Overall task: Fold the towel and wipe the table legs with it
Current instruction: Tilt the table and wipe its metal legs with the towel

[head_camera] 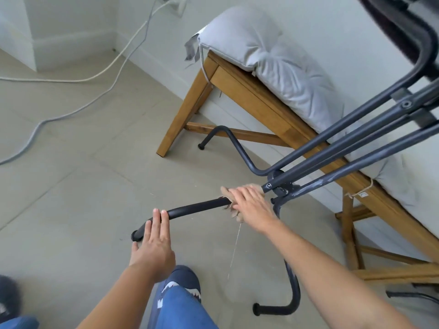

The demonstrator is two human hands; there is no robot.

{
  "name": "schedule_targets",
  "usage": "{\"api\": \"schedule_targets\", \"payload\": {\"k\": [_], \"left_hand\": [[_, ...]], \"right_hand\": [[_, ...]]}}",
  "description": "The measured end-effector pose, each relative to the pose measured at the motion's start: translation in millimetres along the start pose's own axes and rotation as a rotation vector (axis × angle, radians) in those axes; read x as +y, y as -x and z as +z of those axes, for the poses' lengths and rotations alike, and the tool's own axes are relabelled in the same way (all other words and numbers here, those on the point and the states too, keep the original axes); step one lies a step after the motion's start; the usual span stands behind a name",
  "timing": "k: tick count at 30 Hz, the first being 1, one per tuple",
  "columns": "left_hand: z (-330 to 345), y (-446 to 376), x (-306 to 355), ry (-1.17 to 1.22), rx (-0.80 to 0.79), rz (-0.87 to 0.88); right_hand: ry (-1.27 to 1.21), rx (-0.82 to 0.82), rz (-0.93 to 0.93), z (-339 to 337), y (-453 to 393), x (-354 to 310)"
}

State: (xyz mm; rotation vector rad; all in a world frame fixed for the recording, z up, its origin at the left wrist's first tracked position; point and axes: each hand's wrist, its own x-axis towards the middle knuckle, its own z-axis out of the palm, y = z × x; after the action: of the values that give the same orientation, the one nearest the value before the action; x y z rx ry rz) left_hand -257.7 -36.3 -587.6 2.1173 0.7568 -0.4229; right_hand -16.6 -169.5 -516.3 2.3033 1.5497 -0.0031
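A dark metal table leg [194,208] runs low over the floor, curving down to a rubber foot at its left end. My right hand [251,205] presses a beige towel [237,213] around this leg near the central hub [280,186], and a loose thread hangs from the cloth. My left hand [154,243] rests on the leg's left bend, fingers laid over the tube and thumb underneath. Other legs [292,288] of the same frame spread out from the hub, and slanted struts [356,148] rise to the upper right.
A wooden bench [240,91] with a grey cushion [273,58] stands along the wall behind the frame. White cables [114,65] trail across the tiled floor on the left. My knee in blue jeans [175,300] is at the bottom centre.
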Motion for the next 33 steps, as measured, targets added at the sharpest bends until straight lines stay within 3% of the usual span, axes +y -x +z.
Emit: {"api": "schedule_targets", "payload": {"k": [4,7,14,18,20,22,25,26,29,31,33], "left_hand": [[3,-1,6,0.018,0.013,-0.02],[7,0,8,0.011,0.058,-0.052],[13,-4,16,-0.083,0.132,-0.06],[7,-12,34,-0.201,0.153,-0.009],[7,-16,46,-0.217,0.146,-0.005],[9,-18,55,-0.213,0.143,-0.024],[13,-20,59,-0.217,0.156,-0.05],[14,-20,60,-0.218,0.157,-0.05],[14,-19,59,-0.21,0.168,-0.039],[13,-18,58,-0.204,0.148,-0.03],[12,-17,56,-0.203,0.135,-0.02]], "right_hand": [[0.458,-0.092,-0.075,-30,4,40],[0.504,-0.085,0.039,-34,11,25],[-0.214,-0.031,0.228,-4,-5,-19],[-0.366,-0.097,0.134,-29,0,-10],[-0.248,-0.173,0.032,-50,-5,2],[0.012,-0.12,0.005,-72,-10,13],[0.355,0.088,0.257,-98,-14,20],[0.46,0.072,0.368,-106,-16,18],[0.808,-0.287,0.482,-113,-32,0],[0.871,-0.549,0.513,-106,-49,-6],[0.83,-0.668,0.571,-97,-63,-1]]}}
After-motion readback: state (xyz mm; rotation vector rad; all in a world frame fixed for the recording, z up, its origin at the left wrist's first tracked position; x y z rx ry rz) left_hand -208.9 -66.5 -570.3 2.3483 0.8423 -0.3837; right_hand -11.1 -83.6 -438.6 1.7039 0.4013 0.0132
